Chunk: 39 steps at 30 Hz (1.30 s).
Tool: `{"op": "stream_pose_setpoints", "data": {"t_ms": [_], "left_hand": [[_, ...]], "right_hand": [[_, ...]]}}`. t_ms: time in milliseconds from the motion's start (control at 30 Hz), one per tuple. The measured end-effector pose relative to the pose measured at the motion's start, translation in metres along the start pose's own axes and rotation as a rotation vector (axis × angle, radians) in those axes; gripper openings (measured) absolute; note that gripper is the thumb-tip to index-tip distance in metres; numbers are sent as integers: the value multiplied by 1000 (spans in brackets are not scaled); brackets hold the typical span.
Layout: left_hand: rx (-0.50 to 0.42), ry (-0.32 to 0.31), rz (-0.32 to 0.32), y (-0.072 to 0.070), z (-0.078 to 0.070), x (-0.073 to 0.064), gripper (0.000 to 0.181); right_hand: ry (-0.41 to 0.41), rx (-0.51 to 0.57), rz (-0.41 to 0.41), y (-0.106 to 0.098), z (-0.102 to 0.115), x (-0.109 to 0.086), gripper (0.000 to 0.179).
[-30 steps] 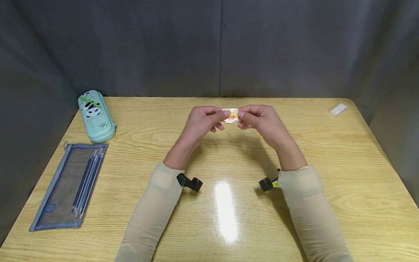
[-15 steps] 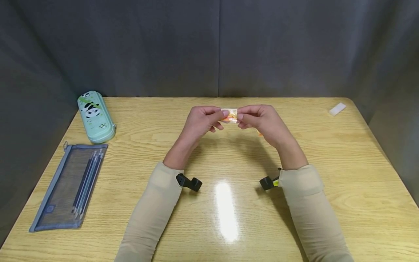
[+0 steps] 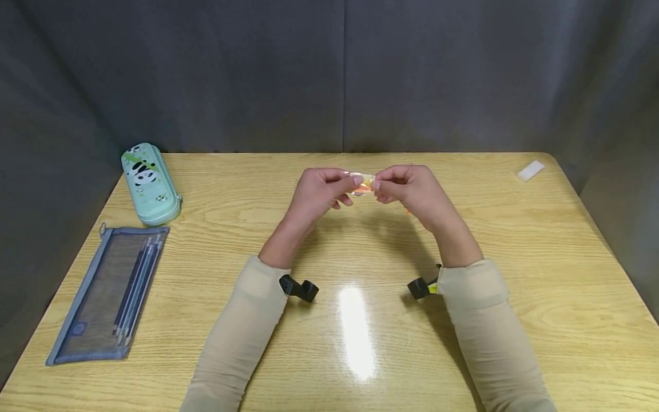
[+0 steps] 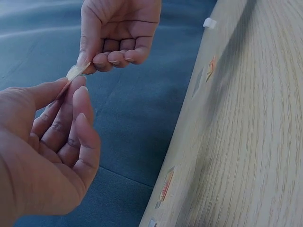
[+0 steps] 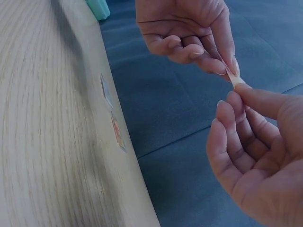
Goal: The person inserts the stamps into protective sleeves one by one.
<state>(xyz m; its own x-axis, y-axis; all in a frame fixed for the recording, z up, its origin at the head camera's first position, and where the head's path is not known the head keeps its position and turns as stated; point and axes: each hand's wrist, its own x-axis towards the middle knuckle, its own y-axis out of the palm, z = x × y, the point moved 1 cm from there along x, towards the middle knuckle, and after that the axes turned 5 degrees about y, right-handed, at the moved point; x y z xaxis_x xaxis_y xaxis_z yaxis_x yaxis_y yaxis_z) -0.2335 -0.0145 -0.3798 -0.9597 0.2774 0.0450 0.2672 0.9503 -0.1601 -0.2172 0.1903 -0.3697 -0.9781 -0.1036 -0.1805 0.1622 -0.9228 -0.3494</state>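
A small, flat, shiny packet point(image 3: 366, 184) with orange and yellow print is held above the far part of the table, between both hands. My left hand point(image 3: 324, 191) pinches its left end between thumb and fingers. The right hand point(image 3: 408, 187) pinches the other end the same way, close to the left thumb. Seen nearly edge-on in the right wrist view, the packet point(image 5: 235, 81) is a thin pale strip, its ends covered by fingertips. Under the hands, a flat piece with red-orange print point(image 4: 164, 187) lies near the table's far edge, with other small flat pieces about it.
On the left lie a mint panda pencil case point(image 3: 151, 183) and a blue mesh zip pouch point(image 3: 108, 294) with several pens or pencils inside. A white block like an eraser point(image 3: 530, 170) lies at the far right. Dark curtain point(image 3: 247, 74) hangs behind the table.
The packet tilts slightly, its right end a little lower, and its shine has shifted. Both hands keep their pinch and stay almost in place.
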Motion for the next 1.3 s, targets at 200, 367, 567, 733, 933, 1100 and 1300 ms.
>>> {"op": "stream_pose_setpoints", "data": {"t_ms": [200,367,567,733,933,1100,1300], "left_hand": [[5,7,14,0,0,-1,21],[-15,5,22,-1,-2,-1,22],[-13,-16,27,0,-3,-1,24],[-23,-50,-4,1,-2,-2,25],[-29,-35,-7,3,-1,0,25],[-44,-19,-33,-1,-1,1,24],[-66,-26,-61,-4,1,3,22]], "right_hand": [[-21,7,21,2,1,1,18],[-28,21,40,2,-1,1,21],[-38,66,51,1,-1,1,25],[-39,99,40,2,-1,2,31],[-12,53,6,0,0,1,31],[-12,105,-61,-4,-2,1,32],[-10,158,-81,-8,-2,4,33]]}}
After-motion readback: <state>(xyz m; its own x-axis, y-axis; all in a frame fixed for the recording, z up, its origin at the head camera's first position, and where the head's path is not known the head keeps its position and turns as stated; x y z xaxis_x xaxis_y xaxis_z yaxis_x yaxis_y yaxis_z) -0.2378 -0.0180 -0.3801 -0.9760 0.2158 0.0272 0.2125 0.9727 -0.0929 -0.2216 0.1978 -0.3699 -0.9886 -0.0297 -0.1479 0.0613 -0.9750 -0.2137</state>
